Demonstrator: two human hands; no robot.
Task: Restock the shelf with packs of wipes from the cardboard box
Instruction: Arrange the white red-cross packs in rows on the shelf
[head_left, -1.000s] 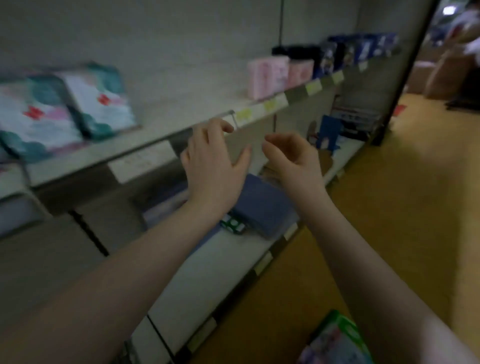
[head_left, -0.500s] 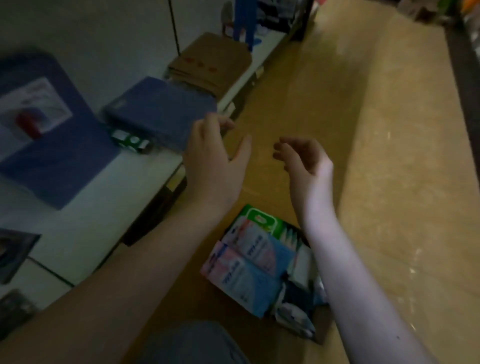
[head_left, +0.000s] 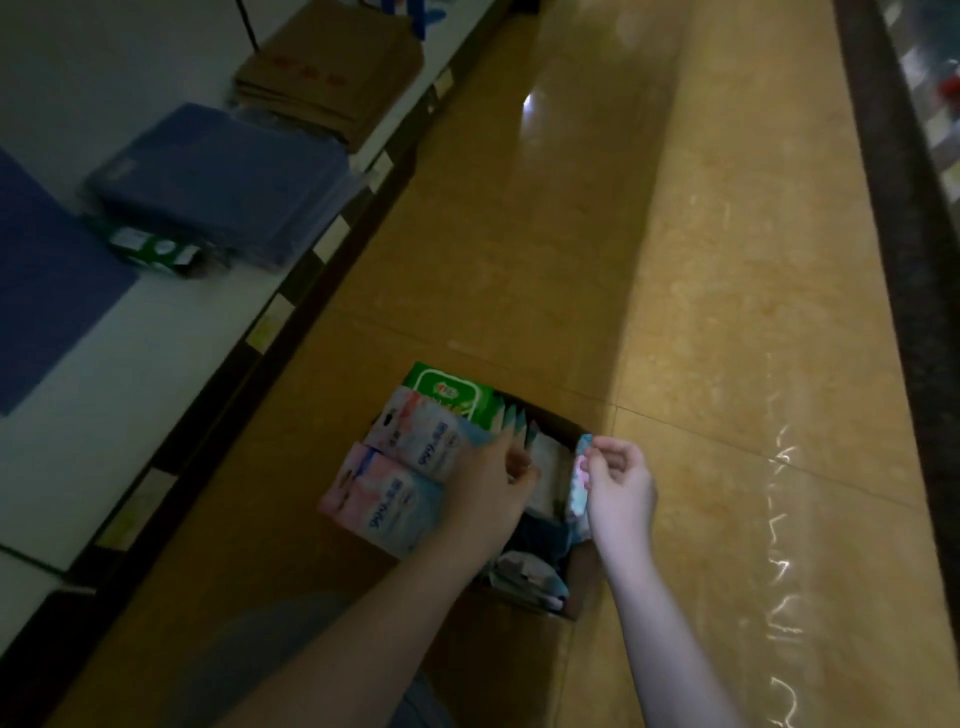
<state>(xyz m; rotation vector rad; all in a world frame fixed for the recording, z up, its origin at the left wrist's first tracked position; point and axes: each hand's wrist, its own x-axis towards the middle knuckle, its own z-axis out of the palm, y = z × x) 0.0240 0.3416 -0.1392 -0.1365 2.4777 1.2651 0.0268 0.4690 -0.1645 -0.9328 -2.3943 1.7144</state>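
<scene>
The cardboard box stands on the floor below me, filled with several packs of wipes. Two pink-and-blue packs lean at its left side, and a green pack stands at the far end. My right hand pinches the top edge of a pink-and-blue pack standing upright at the box's right side. My left hand is down in the middle of the box, fingers curled among the upright packs; what they grip is hidden. The low white shelf runs along the left.
On the shelf lie a stack of blue folded packs, a small green-labelled pack and brown paper bags. Price tags line the shelf's front edge. Glossy yellow floor stretches ahead and right. A dark fixture base runs along the far right.
My view dropped from the upper shelves to the box on the floor. Both hands went from open in the air down into the box, and the right now pinches a pack.
</scene>
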